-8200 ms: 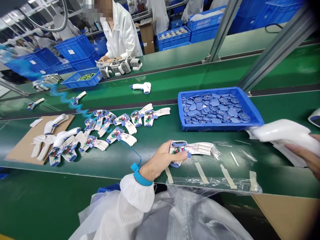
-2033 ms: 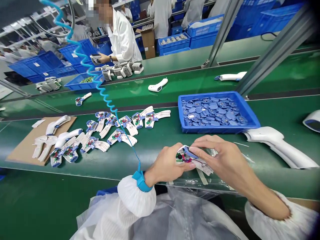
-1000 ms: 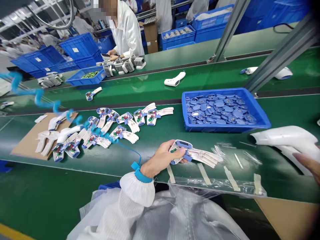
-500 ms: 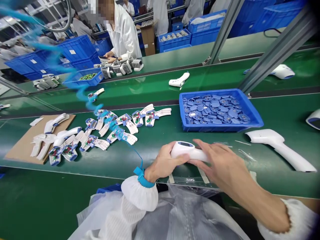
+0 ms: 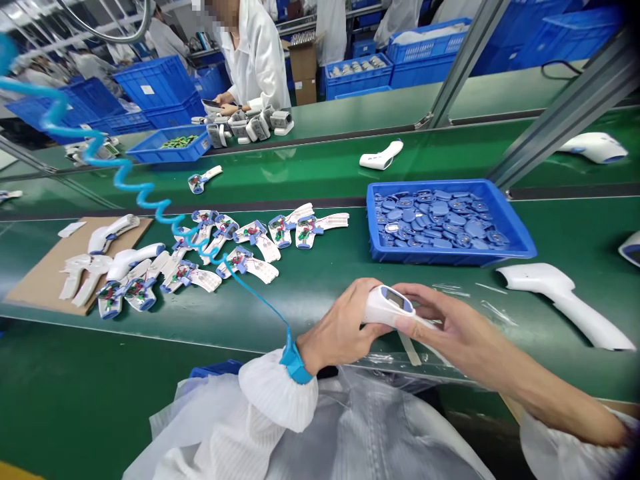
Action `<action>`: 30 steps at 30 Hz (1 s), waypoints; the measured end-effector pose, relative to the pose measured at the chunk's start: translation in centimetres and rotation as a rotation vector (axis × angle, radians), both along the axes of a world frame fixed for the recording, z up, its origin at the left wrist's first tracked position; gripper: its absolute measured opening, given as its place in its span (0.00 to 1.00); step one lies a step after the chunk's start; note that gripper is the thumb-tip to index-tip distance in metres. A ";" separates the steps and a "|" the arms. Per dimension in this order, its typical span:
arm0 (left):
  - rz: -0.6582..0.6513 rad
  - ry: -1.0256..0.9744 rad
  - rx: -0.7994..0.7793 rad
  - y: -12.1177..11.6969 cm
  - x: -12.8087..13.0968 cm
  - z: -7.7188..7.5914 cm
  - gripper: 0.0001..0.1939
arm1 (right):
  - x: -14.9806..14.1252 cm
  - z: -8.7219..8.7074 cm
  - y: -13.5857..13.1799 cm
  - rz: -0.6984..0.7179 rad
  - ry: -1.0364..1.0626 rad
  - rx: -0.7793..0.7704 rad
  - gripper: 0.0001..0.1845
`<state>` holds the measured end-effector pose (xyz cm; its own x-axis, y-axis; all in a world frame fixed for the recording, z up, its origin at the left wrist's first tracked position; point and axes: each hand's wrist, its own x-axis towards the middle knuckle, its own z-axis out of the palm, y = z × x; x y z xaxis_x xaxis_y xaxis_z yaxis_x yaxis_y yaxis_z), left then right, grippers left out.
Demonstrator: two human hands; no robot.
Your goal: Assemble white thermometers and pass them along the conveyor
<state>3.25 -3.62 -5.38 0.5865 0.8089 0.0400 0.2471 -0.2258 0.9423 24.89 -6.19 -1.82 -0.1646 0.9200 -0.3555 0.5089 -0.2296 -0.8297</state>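
Observation:
A white handheld infrared thermometer (image 5: pixel 383 307) with a blue-rimmed display is held between both hands, just above the green bench near its front edge. My left hand (image 5: pixel 345 323) wraps round its head end; a blue wrist strap with a coiled cord circles that wrist. Fingers of my right hand (image 5: pixel 445 320) close on its handle side, thumb below the display. To the right lies a white thermometer shell (image 5: pixel 555 290). Clear plastic strips (image 5: pixel 497 312) lie between it and my right hand. Part of the handle is hidden by my fingers.
Behind my hands stands a blue tray (image 5: pixel 450 255) of blue oval parts. Several opened thermometer halves with circuit boards (image 5: pixel 255 237) lie to the left, beside cardboard (image 5: pixel 40 280). A conveyor (image 5: pixel 300 170) carries another thermometer (image 5: pixel 381 157). The coiled blue cord (image 5: pixel 145 193) crosses the left side.
The thermometer has turned in my hands, its display now tilted toward the right. My left hand has shifted round its head. On the conveyor, pieces have moved right.

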 end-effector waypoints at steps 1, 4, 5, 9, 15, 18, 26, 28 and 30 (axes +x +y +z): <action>-0.014 -0.010 0.009 -0.3 -0.1 0.1 0.22 | 0.1 -0.2 -0.1 0.021 0.037 -0.030 0.33; -0.002 0.020 -0.049 -1.1 -0.5 0.6 0.24 | 0.0 -0.6 -0.7 0.023 0.106 -0.058 0.34; 0.006 0.040 -0.076 -1.4 -0.6 0.6 0.27 | -0.2 -0.6 -0.9 -0.003 0.104 -0.054 0.33; -0.002 0.084 -0.152 -1.5 -0.9 0.2 0.34 | -0.8 -0.5 -1.8 -0.093 0.013 0.009 0.30; -0.003 0.046 -0.082 -0.7 -0.8 -0.2 0.36 | -0.8 -0.9 -2.0 -0.145 0.089 0.019 0.29; 0.042 0.059 0.056 -1.4 -0.7 -0.1 0.27 | -1.0 -1.0 -1.7 -0.064 0.237 -0.074 0.31; -0.004 0.166 -0.044 -1.3 -2.0 0.6 0.23 | -0.6 0.3 -2.6 0.069 0.198 -0.088 0.27; -0.036 0.244 -0.105 -0.4 -2.3 1.4 0.24 | -1.0 0.6 -2.1 0.098 0.131 0.010 0.27; 0.006 0.261 -0.071 0.3 -2.3 2.2 0.23 | -2.6 0.8 -1.0 -0.020 0.066 0.221 0.24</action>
<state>0.93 -3.29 -3.18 0.5651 0.8076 -0.1684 0.4846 -0.1597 0.8601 22.31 -7.19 -0.97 -0.1615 0.9778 -0.1337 0.4491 -0.0479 -0.8922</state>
